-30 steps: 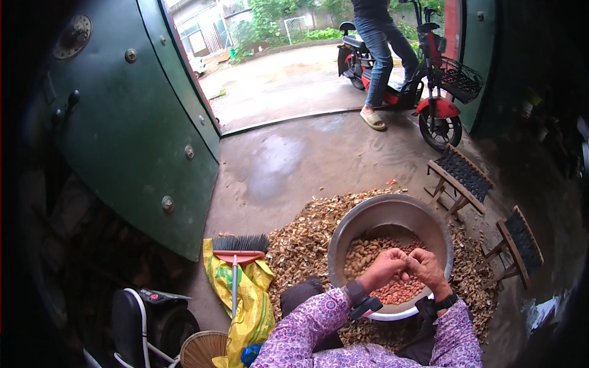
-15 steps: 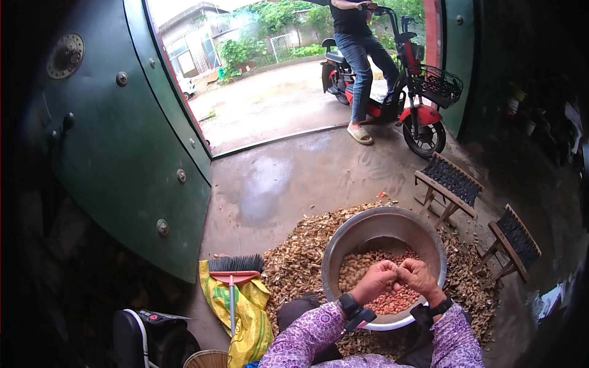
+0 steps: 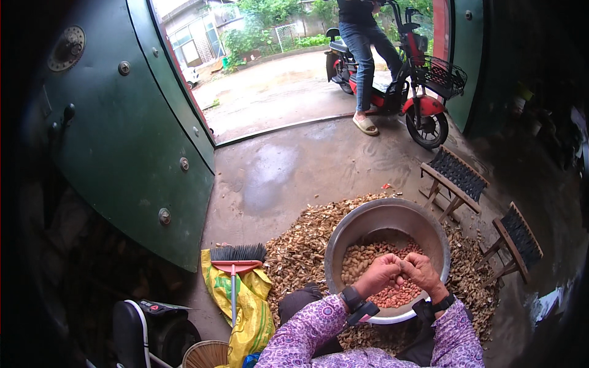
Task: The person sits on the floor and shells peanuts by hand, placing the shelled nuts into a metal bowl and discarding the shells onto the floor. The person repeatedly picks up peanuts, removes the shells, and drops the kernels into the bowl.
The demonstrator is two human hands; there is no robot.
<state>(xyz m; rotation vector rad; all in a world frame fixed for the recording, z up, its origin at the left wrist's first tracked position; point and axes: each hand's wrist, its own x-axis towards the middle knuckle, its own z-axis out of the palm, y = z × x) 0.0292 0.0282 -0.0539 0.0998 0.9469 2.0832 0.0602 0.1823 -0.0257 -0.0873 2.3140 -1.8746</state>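
Over a wide metal basin (image 3: 392,216), my left hand (image 3: 377,276) and my right hand (image 3: 424,273) meet with thumbs and fingertips pinched together. Whatever sits between the fingers is too small and covered to make out. Inside the basin, unshelled peanuts (image 3: 358,260) lie on the left, and reddish shelled peanut kernels (image 3: 391,299) lie below my hands and toward the right. A broad pile of peanut shells (image 3: 299,248) surrounds the basin on the floor. Both wrists wear dark bands, and my sleeves are purple-patterned.
Left of the shells, a broom (image 3: 238,253) lies on a yellow sack (image 3: 261,288). Two low woven stools (image 3: 460,178) (image 3: 520,236) stand to the right. A person (image 3: 365,55) straddles a red electric scooter (image 3: 423,107) in the doorway. A green metal door (image 3: 123,141) stands at left.
My hands stay pinched together over the basin, with only a small shift of the fingers. The view has tilted slightly, and the person's upper body shows less at the top.
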